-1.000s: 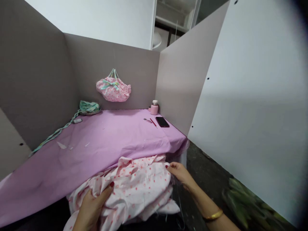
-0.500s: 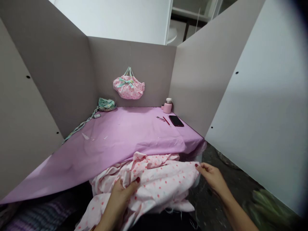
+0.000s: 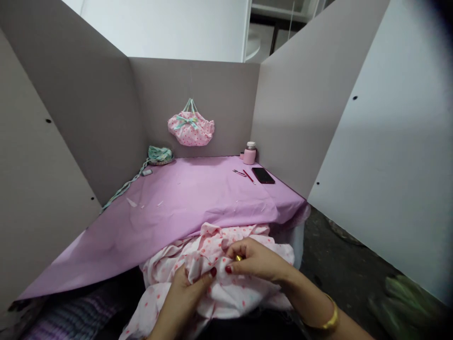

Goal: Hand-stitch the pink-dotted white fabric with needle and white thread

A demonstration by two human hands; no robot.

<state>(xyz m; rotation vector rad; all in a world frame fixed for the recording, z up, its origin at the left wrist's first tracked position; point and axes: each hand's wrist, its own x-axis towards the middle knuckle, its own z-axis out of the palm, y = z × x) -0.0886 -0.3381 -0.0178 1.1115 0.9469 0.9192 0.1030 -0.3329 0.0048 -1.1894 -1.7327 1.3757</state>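
A bunched pink cloth with red dots (image 3: 226,302) lies over the lap against the front edge of the table. My left hand (image 3: 187,293) pinches a fold of it, thumb on top. Close beside it on the right, my right hand (image 3: 251,259) is closed at the same part of the cloth, its thumb near the left thumb. A ring and a gold bangle show on the right hand and wrist. The hidden fingertips leave anything small between them out of sight.
On the purple-covered table (image 3: 198,189) are a phone (image 3: 263,175), small snips (image 3: 239,173), a red pen-like tool (image 3: 249,177), a pink jar (image 3: 249,154) and green fabric (image 3: 160,155). A dotted pouch (image 3: 191,129) hangs on the back panel.
My right hand has moved left from the cloth's far right end to beside my left hand. The cloth stretched between the hands has slackened and bunched.
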